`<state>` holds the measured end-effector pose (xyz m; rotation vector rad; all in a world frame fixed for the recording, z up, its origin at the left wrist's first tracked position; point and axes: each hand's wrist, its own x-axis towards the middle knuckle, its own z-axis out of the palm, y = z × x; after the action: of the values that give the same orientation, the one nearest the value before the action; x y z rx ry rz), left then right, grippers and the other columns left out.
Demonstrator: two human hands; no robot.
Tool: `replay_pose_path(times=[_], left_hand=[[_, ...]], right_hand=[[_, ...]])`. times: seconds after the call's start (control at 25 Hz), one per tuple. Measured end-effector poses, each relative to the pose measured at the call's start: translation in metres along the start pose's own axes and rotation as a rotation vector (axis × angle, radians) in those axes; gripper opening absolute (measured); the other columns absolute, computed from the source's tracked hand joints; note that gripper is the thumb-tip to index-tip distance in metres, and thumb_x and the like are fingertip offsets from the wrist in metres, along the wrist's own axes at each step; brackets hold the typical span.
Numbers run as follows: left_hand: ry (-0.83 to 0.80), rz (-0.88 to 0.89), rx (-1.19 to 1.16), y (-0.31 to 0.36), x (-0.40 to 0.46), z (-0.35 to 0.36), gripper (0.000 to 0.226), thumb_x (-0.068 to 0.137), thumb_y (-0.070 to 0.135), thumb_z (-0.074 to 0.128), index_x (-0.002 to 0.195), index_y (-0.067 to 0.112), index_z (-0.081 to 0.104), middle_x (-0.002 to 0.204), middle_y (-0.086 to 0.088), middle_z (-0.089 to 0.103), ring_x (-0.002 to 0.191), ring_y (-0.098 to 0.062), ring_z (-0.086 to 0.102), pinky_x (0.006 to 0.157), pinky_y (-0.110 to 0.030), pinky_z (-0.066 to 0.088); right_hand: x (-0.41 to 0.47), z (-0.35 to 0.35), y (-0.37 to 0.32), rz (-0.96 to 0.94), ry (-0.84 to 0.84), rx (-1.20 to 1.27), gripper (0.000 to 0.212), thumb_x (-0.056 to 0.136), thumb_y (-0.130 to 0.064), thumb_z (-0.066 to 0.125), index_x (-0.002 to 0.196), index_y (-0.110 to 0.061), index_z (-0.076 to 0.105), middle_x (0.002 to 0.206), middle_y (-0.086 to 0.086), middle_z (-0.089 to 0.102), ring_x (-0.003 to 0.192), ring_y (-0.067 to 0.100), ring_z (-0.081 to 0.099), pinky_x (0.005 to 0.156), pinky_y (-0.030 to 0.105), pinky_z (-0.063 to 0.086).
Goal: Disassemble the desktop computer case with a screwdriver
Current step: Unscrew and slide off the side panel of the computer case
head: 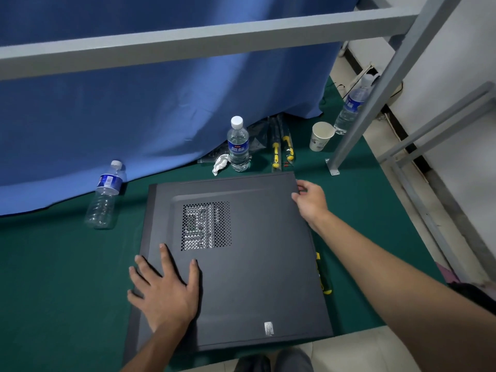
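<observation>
Both bare forearms reach in from the near edge over a green felt-like cloth [53,277] spread across the tabletop. Behind it hangs a broad blue fabric curtain [161,103], softly folded, with a grey painted metal frame [188,41] crossing in front. Lying flat on the cloth at centre is the desktop computer case [255,264], a matte dark grey sheet-metal box; its side panel faces up, with a square patch of round ventilation holes [206,225]. The left hand [163,288] rests open, palm down and fingers spread, on the panel's near left part. The right hand [311,202] curls its fingers around the case's far right corner, gripping it. A screwdriver [323,277] with a yellow and black handle peeks out just beside the case's right edge. Clear ribbed plastic water bottles stand behind [238,146] and lean at the left [105,194]. A white paper cup [321,136] lies tilted at the far right.
</observation>
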<state>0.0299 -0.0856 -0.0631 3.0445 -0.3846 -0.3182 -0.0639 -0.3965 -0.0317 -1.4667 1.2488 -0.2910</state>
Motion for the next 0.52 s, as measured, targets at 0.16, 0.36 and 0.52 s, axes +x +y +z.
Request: replay_pose_path(times=[0.16, 0.36, 0.52], left_hand=[[-0.014, 0.004, 0.024, 0.001, 0.0, -0.001, 0.085, 0.085, 0.074, 0.01, 0.156, 0.027, 0.015, 0.159, -0.023, 0.012, 0.145, -0.041, 0.009, 0.109, -0.063, 0.021], [-0.018, 0.017, 0.012, -0.001, -0.002, -0.004, 0.085, 0.085, 0.073, 0.009, 0.157, 0.027, 0.011, 0.16, -0.023, 0.008, 0.146, -0.041, 0.007, 0.111, -0.063, 0.019], [-0.017, 0.029, 0.012, 0.001, -0.003, -0.003, 0.083, 0.088, 0.072, 0.01, 0.157, 0.026, 0.012, 0.16, -0.024, 0.009, 0.146, -0.043, 0.006, 0.11, -0.064, 0.018]], right_hand=[[0.006, 0.0, 0.007, 0.03, 0.031, -0.001, 0.045, 0.095, 0.003, 0.053, 0.138, -0.011, 0.052, 0.129, 0.007, 0.058, 0.111, 0.026, 0.062, 0.098, 0.043, 0.051], [-0.004, -0.034, 0.015, -0.044, -0.193, -0.127, 0.051, 0.097, -0.005, 0.056, 0.145, -0.021, 0.047, 0.125, 0.0, 0.057, 0.111, 0.016, 0.057, 0.096, 0.031, 0.048], [-0.043, -0.07, 0.098, 0.124, 0.057, -0.062, 0.038, 0.099, -0.011, 0.053, 0.136, -0.011, 0.054, 0.101, 0.003, 0.06, 0.09, 0.016, 0.057, 0.079, 0.032, 0.049]])
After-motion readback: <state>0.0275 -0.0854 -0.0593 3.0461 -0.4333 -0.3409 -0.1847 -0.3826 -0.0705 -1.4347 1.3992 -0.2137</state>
